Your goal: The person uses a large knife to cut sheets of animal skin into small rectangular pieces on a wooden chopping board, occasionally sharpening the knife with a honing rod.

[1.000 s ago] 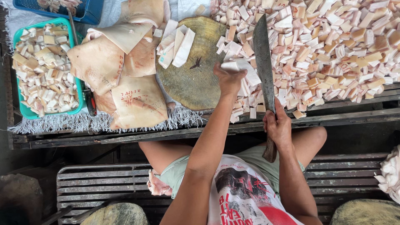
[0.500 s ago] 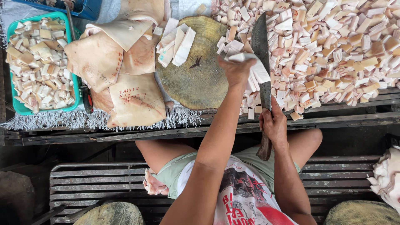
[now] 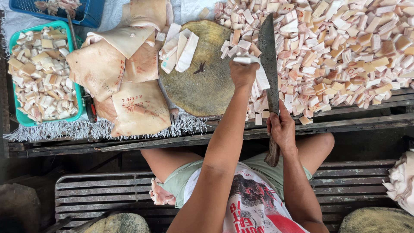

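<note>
**Right now: one hand on a white strip, one on the big knife**

Mostly I see a huge pile of cut pieces [image 3: 345, 56] on the right side of the table. They are small, pale and pink. Next biggest are the big flat skin sheets [image 3: 125, 86] on the left, tan and smooth. Between them sits the round wooden block [image 3: 202, 73], dark and worn, with a few long white slabs [image 3: 181, 49] on its top left edge. A green tray [image 3: 26, 118] of more small pieces sits at the far left, with a blue basket [image 3: 86, 13] above it.

Now the small things. My left hand [image 3: 242, 74] is at the right edge of the block. Its fingers are closed on a white strip [image 3: 258, 71]. The strip looks pale, soft and bent, and it hangs down past my hand toward the knife. My right hand [image 3: 281, 129] is closed tight around the handle of the knife [image 3: 268, 56], down at the near edge of the table.

The knife blade is long and points away from me. It lies just to the right of the strip, close beside it. My left hand is the nearer one to the strip. I cannot tell if the blade touches it.
</note>
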